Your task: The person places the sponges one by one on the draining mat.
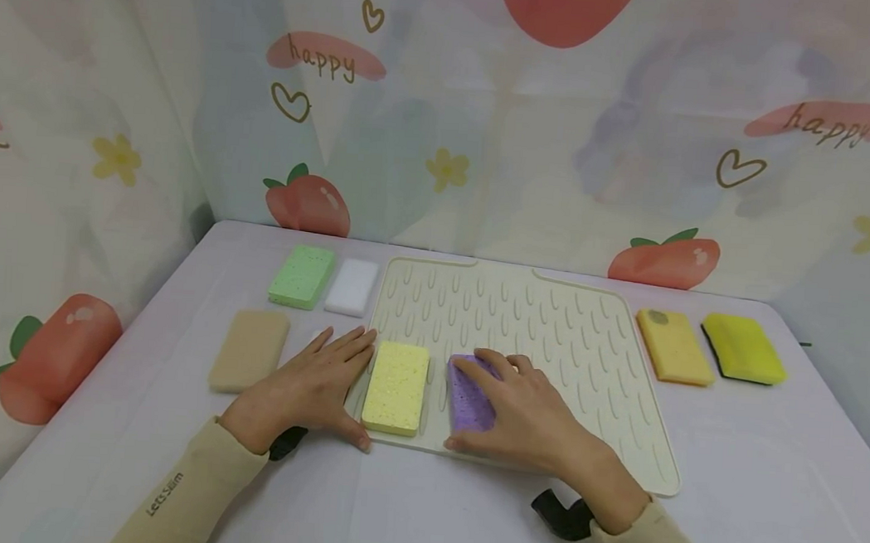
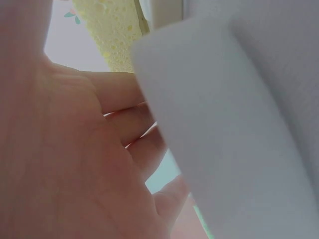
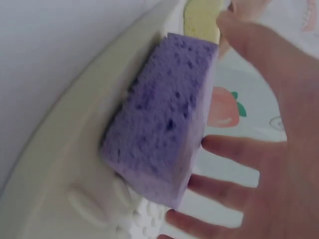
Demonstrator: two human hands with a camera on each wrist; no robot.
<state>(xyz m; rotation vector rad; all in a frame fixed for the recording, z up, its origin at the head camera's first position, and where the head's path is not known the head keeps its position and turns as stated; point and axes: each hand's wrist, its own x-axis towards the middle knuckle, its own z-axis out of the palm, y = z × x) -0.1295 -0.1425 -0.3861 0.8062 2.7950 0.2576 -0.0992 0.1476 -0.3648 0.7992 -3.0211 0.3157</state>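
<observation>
A purple sponge point(image 1: 470, 398) lies near the front edge of a cream ridged drying mat point(image 1: 619, 432). Over it my right hand point(image 1: 524, 410) spreads its fingers; in the right wrist view the fingertips touch or nearly touch the purple sponge point(image 3: 159, 109), and the thumb stands apart. To its left a pale yellow sponge point(image 1: 396, 388) lies on the mat. My left hand point(image 1: 308, 384) is just left of that sponge with fingers extended. In the left wrist view a white block point(image 2: 214, 124) is close under the left hand, partly hiding the fingers.
Left of the mat lie a green sponge point(image 1: 302, 277), a white sponge point(image 1: 352, 286) and a beige sponge point(image 1: 251, 352). On the right are an orange-yellow sponge point(image 1: 673, 348) and a bright yellow scrub sponge point(image 1: 743, 347) with a dark underside. A printed curtain point(image 1: 488, 142) closes off the back.
</observation>
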